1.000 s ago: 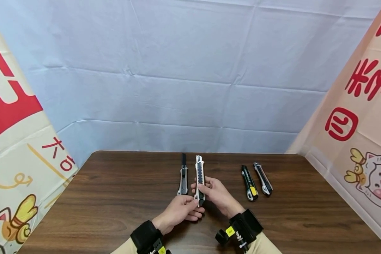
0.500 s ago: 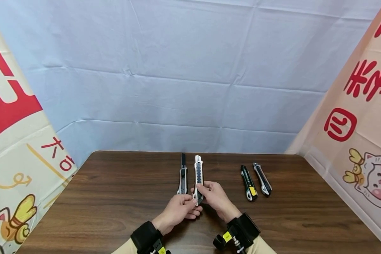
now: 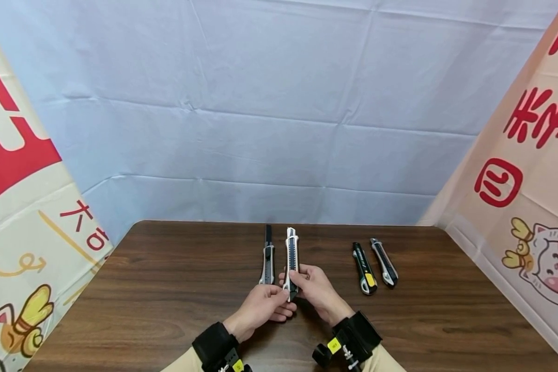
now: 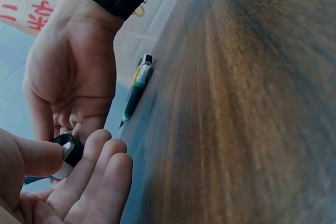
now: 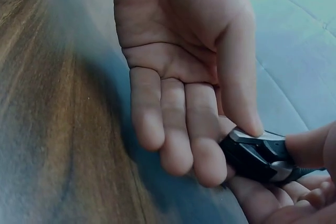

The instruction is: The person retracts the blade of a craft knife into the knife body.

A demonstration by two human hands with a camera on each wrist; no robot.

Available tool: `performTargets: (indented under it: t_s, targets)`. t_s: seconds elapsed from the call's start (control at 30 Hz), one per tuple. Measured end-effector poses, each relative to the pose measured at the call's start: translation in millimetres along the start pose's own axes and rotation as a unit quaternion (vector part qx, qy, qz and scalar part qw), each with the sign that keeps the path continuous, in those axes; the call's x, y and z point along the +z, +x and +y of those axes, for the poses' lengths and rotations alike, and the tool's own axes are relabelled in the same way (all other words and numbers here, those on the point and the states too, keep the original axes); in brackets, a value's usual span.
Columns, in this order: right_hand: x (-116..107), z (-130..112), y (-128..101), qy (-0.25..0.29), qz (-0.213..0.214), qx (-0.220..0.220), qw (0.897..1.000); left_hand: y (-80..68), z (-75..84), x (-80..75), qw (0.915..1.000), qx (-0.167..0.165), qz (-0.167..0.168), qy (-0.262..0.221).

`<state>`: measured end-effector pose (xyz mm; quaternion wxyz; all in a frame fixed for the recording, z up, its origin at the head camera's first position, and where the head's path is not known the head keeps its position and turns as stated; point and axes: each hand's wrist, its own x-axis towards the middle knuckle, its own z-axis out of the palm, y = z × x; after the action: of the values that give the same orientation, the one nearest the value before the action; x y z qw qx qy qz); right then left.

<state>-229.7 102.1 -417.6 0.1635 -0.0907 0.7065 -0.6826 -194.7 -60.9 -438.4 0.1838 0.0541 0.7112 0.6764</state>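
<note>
Both hands hold a white-and-black utility knife (image 3: 291,254) above the table, its nose pointing away from me. My left hand (image 3: 260,307) pinches the butt end between thumb and index finger, the other fingers extended below. Thumb on top and fingers beneath, my right hand (image 3: 321,292) grips the lower body from the right. The black butt (image 5: 257,158) shows between the two thumbs in the right wrist view. Just left of it lies a grey utility knife (image 3: 268,263) with a black front, its rear end close to my left hand.
On the right of the wooden table (image 3: 176,268) lie a dark green utility knife (image 3: 363,266) with a yellow slider and a grey-and-black utility knife (image 3: 385,262). A pale blue cloth (image 3: 269,129) hangs behind the table, with printed banners (image 3: 530,206) at the sides.
My right hand has slid slightly down and toward me along the knife's body. The knife has barely shifted; the left hand keeps its pinch.
</note>
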Motion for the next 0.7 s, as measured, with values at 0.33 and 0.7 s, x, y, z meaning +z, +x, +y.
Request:
performTargets:
  t_s: [0.33,0.7]
  targets:
    - [-2.1,-0.7,0.0,-0.011,-0.017,0.002,1.000,-0.6,0.4,-1.7,0.9999,-0.003,-0.003,0.012]
    - [-2.1,1.6,-0.6,-0.032,-0.021,0.007,0.999,-3.0,0.3,-1.5,0.9998,-0.010,-0.011,0.013]
